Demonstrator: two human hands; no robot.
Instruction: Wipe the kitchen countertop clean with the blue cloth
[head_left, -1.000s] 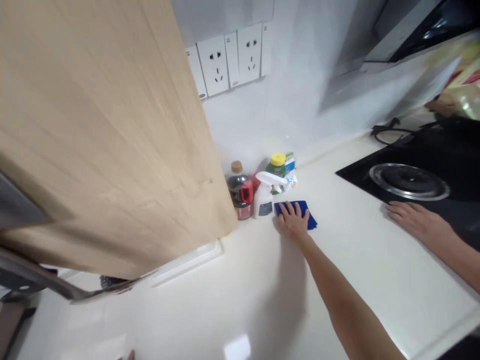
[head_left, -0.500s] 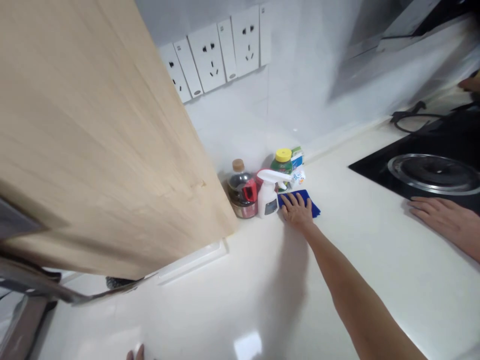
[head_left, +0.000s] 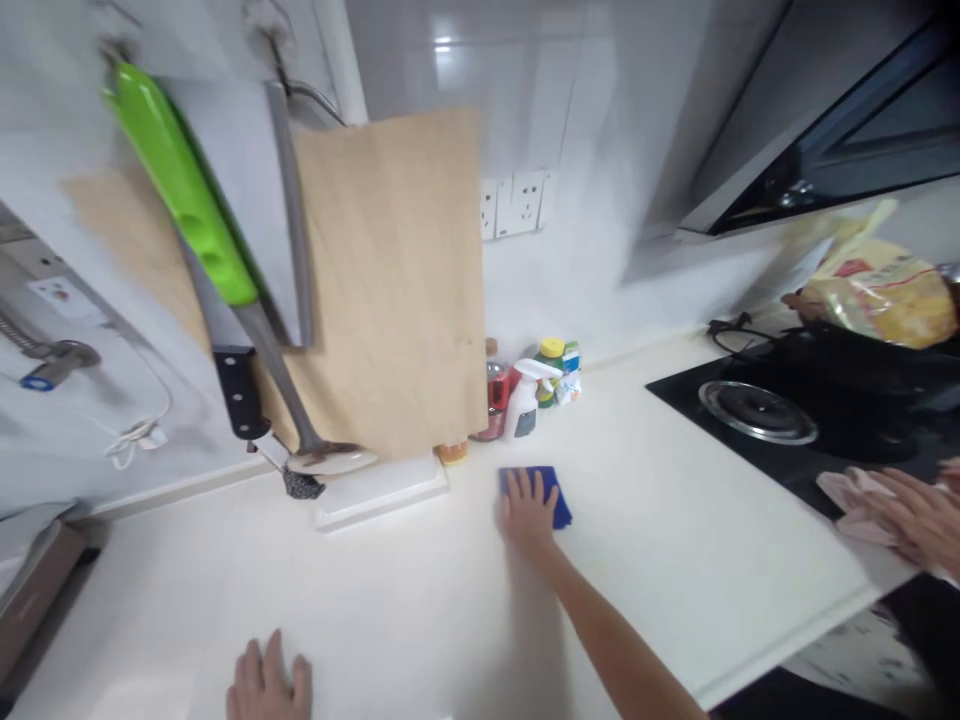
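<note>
My right hand (head_left: 529,512) lies flat on a folded blue cloth (head_left: 561,508) on the white countertop (head_left: 420,610), fingers spread and pressing it down. The cloth shows beyond the fingertips and along the hand's right side. Behind it stand a white spray bottle (head_left: 522,405), a dark bottle with a red label (head_left: 496,385) partly hidden by a board, and a green jar with a yellow lid (head_left: 551,350). At the bottom left, my left hand (head_left: 268,685) rests on the counter with its fingers apart, holding nothing.
A wooden board (head_left: 405,290) hangs at left, with a green-handled spatula (head_left: 187,190) and a black-handled knife (head_left: 238,390) before it. At right, a co-worker's hand (head_left: 926,515) is on a pale pink cloth (head_left: 855,500) beside the black cooktop (head_left: 675,385).
My right hand has drawn the blue cloth back from the bottles toward me. My left hand has come further into view as the view shifted. The co-worker's hand now has a pink cloth.
</note>
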